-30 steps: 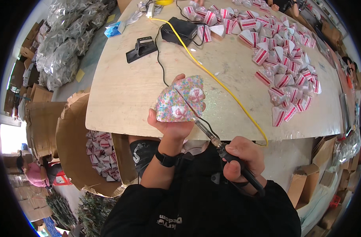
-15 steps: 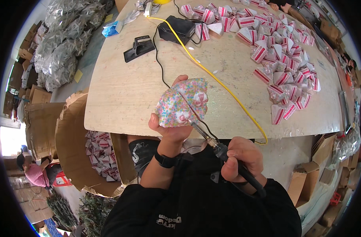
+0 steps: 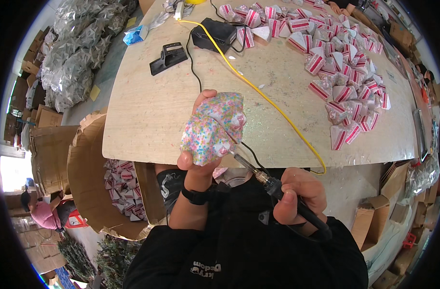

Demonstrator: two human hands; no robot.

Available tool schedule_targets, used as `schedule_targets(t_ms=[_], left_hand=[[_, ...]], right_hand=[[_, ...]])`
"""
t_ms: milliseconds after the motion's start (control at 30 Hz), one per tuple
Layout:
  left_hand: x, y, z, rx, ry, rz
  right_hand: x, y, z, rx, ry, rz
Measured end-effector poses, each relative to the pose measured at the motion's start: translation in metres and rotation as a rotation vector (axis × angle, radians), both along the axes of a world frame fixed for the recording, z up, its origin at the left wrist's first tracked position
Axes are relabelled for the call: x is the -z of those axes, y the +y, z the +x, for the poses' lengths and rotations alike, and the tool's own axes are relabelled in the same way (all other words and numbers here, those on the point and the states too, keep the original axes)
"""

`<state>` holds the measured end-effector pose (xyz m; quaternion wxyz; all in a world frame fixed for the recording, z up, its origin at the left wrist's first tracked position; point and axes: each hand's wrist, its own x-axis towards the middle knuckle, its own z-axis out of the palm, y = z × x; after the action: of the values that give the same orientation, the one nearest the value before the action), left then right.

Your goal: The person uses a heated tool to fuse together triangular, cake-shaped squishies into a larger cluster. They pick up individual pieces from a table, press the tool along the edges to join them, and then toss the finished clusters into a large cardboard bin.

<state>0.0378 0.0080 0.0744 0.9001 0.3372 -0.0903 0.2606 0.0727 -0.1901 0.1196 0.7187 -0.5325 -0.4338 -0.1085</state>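
My left hand (image 3: 199,159) is closed around a rounded ornament covered in pastel sprinkles (image 3: 206,129), holding it up over the table's near edge. Pink-and-white patches show on the ornament's right side, and a dark line crosses its middle. In my right hand (image 3: 301,195) is a soldering iron (image 3: 273,185), gripped by its black handle and pointing up and left. Its metal tip is at the lower pink-and-white patch; whether they touch I cannot tell. The iron's thick cord loops below my right hand.
Many red-and-white wedge-shaped pieces (image 3: 342,94) cover the table's right side. Further back stand a black power unit (image 3: 213,36) and an iron stand (image 3: 169,59). A yellow cable (image 3: 277,106) crosses the tabletop (image 3: 143,115). A cardboard box (image 3: 87,178) of similar wedges stands at left.
The sprinkled ornament and my left hand have shifted left and slightly down, and the ornament has turned a little. My right hand has moved slightly right with the soldering iron.
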Motion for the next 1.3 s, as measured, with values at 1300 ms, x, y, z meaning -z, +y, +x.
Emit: schedule_targets(t_ms=[1300], left_hand=[[0.015, -0.027, -0.009, 0.125, 0.176, -0.358]], right_hand=[[-0.008, -0.022, 0.015, 0.297, -0.086, -0.193]])
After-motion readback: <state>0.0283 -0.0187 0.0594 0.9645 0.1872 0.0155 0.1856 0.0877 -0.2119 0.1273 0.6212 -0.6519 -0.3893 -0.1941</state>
